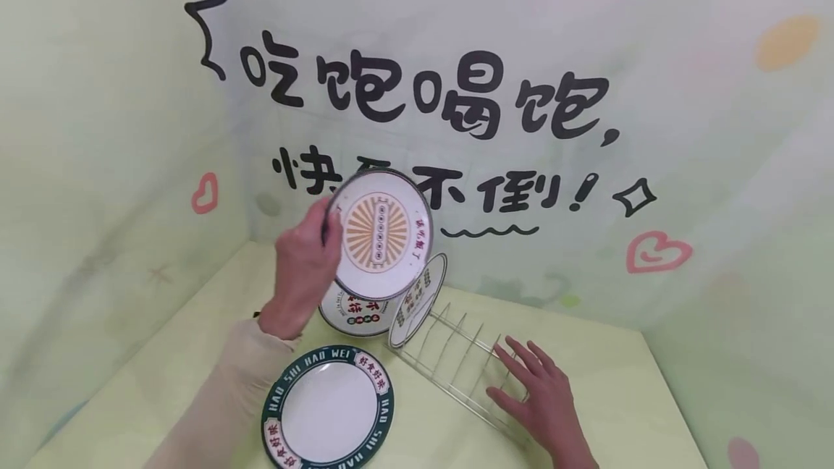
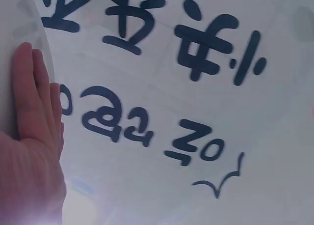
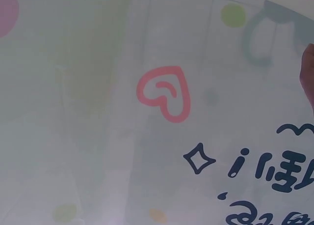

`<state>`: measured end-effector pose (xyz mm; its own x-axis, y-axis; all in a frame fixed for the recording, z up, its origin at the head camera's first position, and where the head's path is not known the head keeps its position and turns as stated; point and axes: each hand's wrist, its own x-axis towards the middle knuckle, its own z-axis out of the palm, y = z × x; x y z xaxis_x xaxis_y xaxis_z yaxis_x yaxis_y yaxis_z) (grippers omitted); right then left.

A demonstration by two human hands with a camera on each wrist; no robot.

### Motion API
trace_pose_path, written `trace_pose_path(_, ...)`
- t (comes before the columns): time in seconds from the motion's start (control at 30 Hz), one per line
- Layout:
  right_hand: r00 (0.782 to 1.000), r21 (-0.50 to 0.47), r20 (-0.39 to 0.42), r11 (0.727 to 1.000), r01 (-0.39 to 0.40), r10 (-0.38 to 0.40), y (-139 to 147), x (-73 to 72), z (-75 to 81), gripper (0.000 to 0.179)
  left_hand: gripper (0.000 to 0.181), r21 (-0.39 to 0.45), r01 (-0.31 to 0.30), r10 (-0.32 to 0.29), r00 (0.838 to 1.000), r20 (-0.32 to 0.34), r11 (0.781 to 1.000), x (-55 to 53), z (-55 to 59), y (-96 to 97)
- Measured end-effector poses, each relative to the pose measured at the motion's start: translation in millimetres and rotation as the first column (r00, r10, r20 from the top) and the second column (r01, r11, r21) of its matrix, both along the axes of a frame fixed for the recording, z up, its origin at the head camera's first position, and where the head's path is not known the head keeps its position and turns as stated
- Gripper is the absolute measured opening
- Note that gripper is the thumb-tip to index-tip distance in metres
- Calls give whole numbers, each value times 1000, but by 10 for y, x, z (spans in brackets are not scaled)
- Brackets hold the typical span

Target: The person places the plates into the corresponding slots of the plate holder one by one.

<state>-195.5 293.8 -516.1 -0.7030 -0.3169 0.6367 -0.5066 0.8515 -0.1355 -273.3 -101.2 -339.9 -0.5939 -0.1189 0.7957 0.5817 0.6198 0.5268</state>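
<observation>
My left hand point(image 1: 305, 255) pinches the left rim of a white plate point(image 1: 420, 226) with an orange sunburst centre and holds it up, face turned toward me. In the left wrist view, the fingers point(image 2: 30, 102) lie along the plate's underside point(image 2: 14, 14). Another plate point(image 1: 426, 295) leans on edge in the left end of a wire dish rack point(image 1: 449, 371). Spread fingers of my right hand point(image 1: 544, 400) hover at or touch the rack's right end; contact cannot be made out. Only a fingertip-like edge point(image 3: 308, 77) of that hand appears in the right wrist view.
A white plate with red lettering point(image 1: 355, 320) lies behind the raised one, partly hidden. Nearer, a green-rimmed plate point(image 1: 329, 411) lies flat on the pale yellow table point(image 1: 599, 360). A printed fabric wall point(image 1: 717, 187) closes off the back and sides.
</observation>
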Motion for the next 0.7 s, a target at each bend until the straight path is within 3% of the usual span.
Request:
trace_pose_path(0.13,1000,-6,4,1000,-4,4,6,-17,-15,70,31,-77,115,-116,993,-12,990,61,-49,346)
trace_pose_path(0.2,1000,-5,6,1000,-6,6,8,-21,-17,70,30,-178,119,-127,991,-38,977,84,-88,485)
trace_pose_path(0.3,1000,6,8,1000,-6,6,10,-33,-14,70,36,-329,75,-114,988,-101,941,123,-154,659)
trace_pose_path(0.4,1000,11,15,1000,-3,3,8,-43,0,69,44,-455,-9,-77,982,-171,891,147,-221,807)
trace_pose_path(0.57,999,13,37,1000,15,-16,11,-37,27,69,50,-553,-86,-40,977,-212,829,147,-350,1032)
trace_pose_path(0.7,999,12,42,1000,23,-24,25,-28,38,70,51,-585,-126,-21,971,-239,801,125,-426,1165)
